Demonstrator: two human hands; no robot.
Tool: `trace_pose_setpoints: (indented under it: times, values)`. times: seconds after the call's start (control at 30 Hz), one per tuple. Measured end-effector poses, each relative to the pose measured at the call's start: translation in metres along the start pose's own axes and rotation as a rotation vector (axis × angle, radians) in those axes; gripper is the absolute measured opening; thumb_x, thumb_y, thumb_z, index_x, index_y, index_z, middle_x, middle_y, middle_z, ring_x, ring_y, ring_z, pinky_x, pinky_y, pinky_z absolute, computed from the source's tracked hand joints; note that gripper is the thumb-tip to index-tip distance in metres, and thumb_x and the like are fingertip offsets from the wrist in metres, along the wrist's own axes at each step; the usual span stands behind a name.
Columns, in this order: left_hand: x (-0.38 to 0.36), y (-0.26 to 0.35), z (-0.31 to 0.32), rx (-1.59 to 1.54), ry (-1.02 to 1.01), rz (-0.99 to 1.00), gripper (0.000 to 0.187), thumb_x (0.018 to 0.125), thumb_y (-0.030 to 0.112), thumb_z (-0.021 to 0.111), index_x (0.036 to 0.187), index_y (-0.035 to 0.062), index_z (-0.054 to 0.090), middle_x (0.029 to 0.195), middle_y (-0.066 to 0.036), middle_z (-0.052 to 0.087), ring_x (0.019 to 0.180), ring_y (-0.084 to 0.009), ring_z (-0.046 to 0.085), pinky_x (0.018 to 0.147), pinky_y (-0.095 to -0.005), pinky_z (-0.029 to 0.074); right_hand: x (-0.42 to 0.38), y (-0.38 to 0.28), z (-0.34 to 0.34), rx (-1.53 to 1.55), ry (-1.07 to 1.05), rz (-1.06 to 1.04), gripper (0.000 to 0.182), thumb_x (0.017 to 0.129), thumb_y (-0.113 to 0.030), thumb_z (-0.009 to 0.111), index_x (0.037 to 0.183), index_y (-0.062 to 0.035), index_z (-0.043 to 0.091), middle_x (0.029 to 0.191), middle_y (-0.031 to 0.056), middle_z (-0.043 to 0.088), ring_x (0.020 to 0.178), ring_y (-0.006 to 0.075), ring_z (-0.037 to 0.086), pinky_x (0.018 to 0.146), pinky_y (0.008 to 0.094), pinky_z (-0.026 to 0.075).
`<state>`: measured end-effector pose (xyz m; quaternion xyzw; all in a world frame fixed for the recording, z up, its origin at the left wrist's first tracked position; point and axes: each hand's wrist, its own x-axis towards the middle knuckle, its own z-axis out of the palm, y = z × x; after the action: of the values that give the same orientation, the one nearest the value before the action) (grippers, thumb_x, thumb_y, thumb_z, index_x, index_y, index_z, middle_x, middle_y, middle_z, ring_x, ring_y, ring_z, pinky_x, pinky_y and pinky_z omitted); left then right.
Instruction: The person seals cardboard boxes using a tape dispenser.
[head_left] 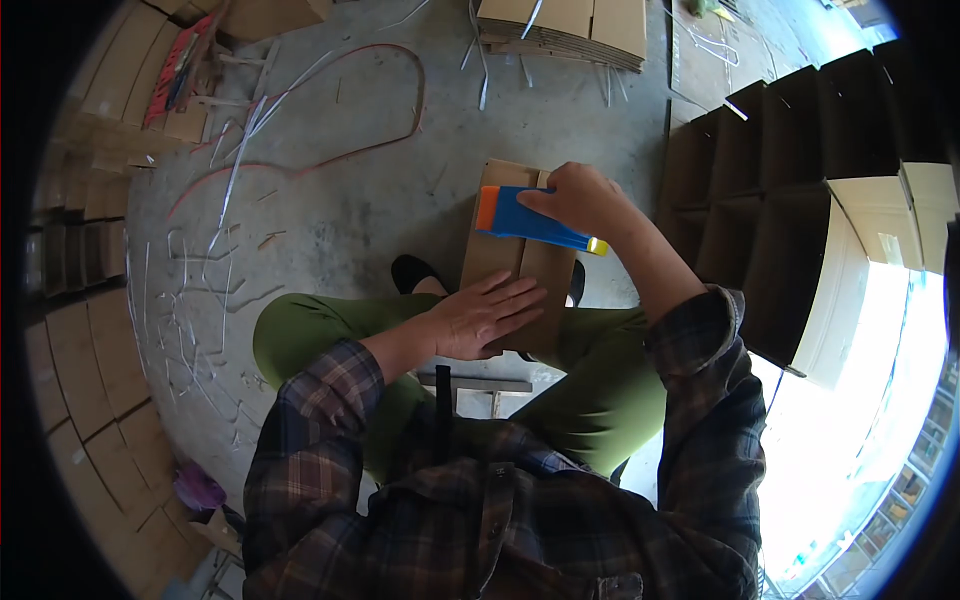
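Note:
A brown cardboard box sits between my knees, with a seam running along its top. My right hand is closed around a blue tape dispenser that has an orange end and a yellow tip. It lies across the far part of the box top and appears to touch it. Nearer to me, my left hand rests flat on the box with the fingers stretched out. Part of the box top is hidden beneath that hand and the dispenser.
Flattened cardboard is stacked ahead. Open cartons stand in rows on the right, and closed cartons are piled on the left. Loose straps and scraps lie on the concrete floor. A small wooden stool shows below me.

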<state>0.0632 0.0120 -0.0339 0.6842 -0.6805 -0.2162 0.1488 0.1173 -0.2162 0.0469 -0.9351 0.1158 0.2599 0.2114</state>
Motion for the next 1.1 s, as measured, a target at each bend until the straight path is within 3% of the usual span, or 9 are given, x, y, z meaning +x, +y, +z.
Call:
trace_pose_setpoints:
  times: [0.03, 0.1, 0.2, 0.3, 0.43, 0.5, 0.6, 0.77, 1.1]
  values:
    - [0.0, 0.0, 0.003, 0.028, -0.004, 0.009, 0.089, 0.07, 0.038, 0.074, 0.145, 0.0094, 0.035, 0.155, -0.01, 0.025, 0.145, -0.0243, 0.019, 0.118, -0.0457, 0.012, -0.001, 0.0, -0.001, 0.003, -0.001, 0.0, 0.056, 0.082, -0.057, 0.061, 0.091, -0.003, 0.072, 0.086, 0.0168, 0.069, 0.082, 0.0334, 0.068, 0.078, 0.0405, 0.052]
    - [0.0, -0.002, 0.005, 0.048, -0.011, 0.02, 0.087, 0.071, 0.038, 0.072, 0.145, 0.0096, 0.035, 0.155, -0.01, 0.025, 0.145, -0.025, 0.019, 0.118, -0.045, 0.012, -0.003, -0.003, -0.007, 0.025, -0.097, 0.054, 0.054, 0.081, -0.056, 0.061, 0.1, -0.0068, 0.071, 0.097, 0.0179, 0.069, 0.097, 0.0334, 0.065, 0.086, 0.0412, 0.05]
    - [0.001, -0.002, 0.009, 0.089, 0.016, 0.043, 0.084, 0.074, 0.039, 0.07, 0.145, 0.0102, 0.035, 0.155, -0.011, 0.025, 0.145, -0.0257, 0.019, 0.118, -0.0443, 0.012, -0.005, 0.002, -0.012, 0.03, -0.122, 0.038, 0.057, 0.079, -0.058, 0.062, 0.106, -0.0083, 0.07, 0.104, 0.0181, 0.067, 0.102, 0.033, 0.064, 0.089, 0.0413, 0.049]
    - [0.0, -0.001, 0.008, 0.067, 0.01, 0.038, 0.083, 0.074, 0.04, 0.069, 0.145, 0.0112, 0.035, 0.155, -0.01, 0.026, 0.145, -0.0255, 0.019, 0.118, -0.0444, 0.012, -0.002, 0.011, -0.003, -0.012, 0.039, 0.02, 0.062, 0.079, -0.062, 0.06, 0.114, -0.0114, 0.067, 0.111, 0.0167, 0.065, 0.105, 0.0313, 0.062, 0.091, 0.0412, 0.047]
    - [-0.001, -0.004, 0.01, 0.006, 0.013, 0.038, 0.083, 0.075, 0.042, 0.068, 0.145, 0.0137, 0.034, 0.155, -0.01, 0.025, 0.145, -0.0247, 0.019, 0.118, -0.0447, 0.011, 0.01, 0.021, -0.001, 0.045, 0.015, -0.01, 0.067, 0.079, -0.064, 0.059, 0.124, -0.0137, 0.06, 0.12, 0.0163, 0.062, 0.109, 0.0328, 0.06, 0.092, 0.0403, 0.047]
    - [-0.001, -0.004, 0.008, 0.003, -0.007, 0.03, 0.083, 0.076, 0.044, 0.068, 0.146, 0.0153, 0.034, 0.155, -0.009, 0.025, 0.145, -0.0247, 0.019, 0.118, -0.045, 0.011, 0.02, 0.02, -0.006, 0.093, -0.24, -0.061, 0.069, 0.079, -0.065, 0.058, 0.127, -0.0153, 0.058, 0.116, 0.0167, 0.063, 0.108, 0.0339, 0.06, 0.092, 0.0405, 0.047]
    - [-0.003, -0.005, 0.009, -0.019, -0.003, 0.034, 0.084, 0.075, 0.047, 0.068, 0.146, 0.0182, 0.033, 0.156, -0.009, 0.023, 0.145, -0.0257, 0.017, 0.118, -0.0454, 0.012, 0.022, 0.015, -0.015, 0.049, -0.361, -0.056, 0.07, 0.079, -0.065, 0.058, 0.128, -0.0146, 0.058, 0.115, 0.017, 0.064, 0.106, 0.0346, 0.061, 0.091, 0.0402, 0.047]
    - [-0.003, -0.006, 0.012, -0.066, 0.064, 0.012, 0.087, 0.073, 0.05, 0.07, 0.146, 0.0207, 0.033, 0.156, -0.009, 0.022, 0.146, -0.0292, 0.015, 0.118, -0.0459, 0.011, 0.016, 0.0, -0.016, -0.029, -0.377, -0.07, 0.071, 0.079, -0.065, 0.058, 0.128, -0.0135, 0.058, 0.113, 0.0172, 0.065, 0.104, 0.0341, 0.062, 0.09, 0.0396, 0.048]
    - [-0.001, -0.001, 0.005, -0.104, 0.099, -0.082, 0.089, 0.072, 0.056, 0.068, 0.142, 0.0111, 0.039, 0.154, -0.012, 0.026, 0.145, -0.0301, 0.016, 0.118, -0.0439, 0.012, 0.012, 0.005, -0.015, 0.112, -0.304, -0.042, 0.061, 0.079, -0.058, 0.063, 0.114, -0.0093, 0.068, 0.102, 0.0165, 0.069, 0.092, 0.031, 0.067, 0.082, 0.0388, 0.052]
